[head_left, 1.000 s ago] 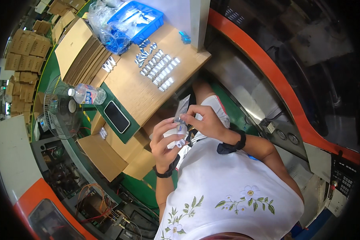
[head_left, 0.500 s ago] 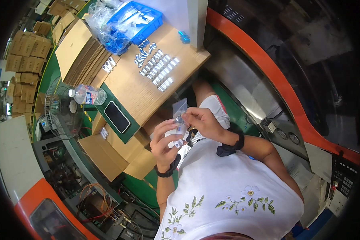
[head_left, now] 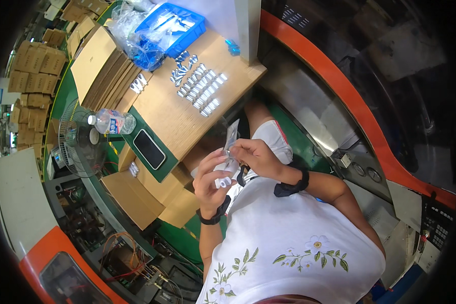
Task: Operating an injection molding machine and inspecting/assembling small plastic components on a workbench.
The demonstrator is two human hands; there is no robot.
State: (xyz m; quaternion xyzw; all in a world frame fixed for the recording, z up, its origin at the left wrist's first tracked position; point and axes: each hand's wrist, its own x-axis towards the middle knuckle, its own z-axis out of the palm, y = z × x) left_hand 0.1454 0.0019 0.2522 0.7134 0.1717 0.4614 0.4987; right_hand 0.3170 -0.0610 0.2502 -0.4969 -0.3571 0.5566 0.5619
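In front of my chest, both hands are closed on a small clear plastic bag [head_left: 232, 133], whose upper end sticks up past my fingers. My left hand [head_left: 206, 177] curls round its lower part, where white tube-like pieces [head_left: 224, 182] show with their round ends toward me. I cannot tell how far these lie inside the bag. With thumb and forefinger, my right hand [head_left: 256, 156] pinches the bag near its middle. On the wooden table [head_left: 180, 124] beyond, shiny metal fittings [head_left: 202, 88] stand in several rows, with a looser heap of them behind.
A blue bin [head_left: 187, 43] with parts and plastic film sits at the table's back, beside stacked flat cardboard [head_left: 104, 71]. Left are a bottle [head_left: 111, 121], a phone [head_left: 149, 149], a fan [head_left: 78, 139] and an open carton [head_left: 131, 200]. An orange-edged machine [head_left: 329, 76] stands at right.
The bag's upper end has turned and looks narrower, leaning slightly further right. Both hands stay in almost the same place, still gripping it.
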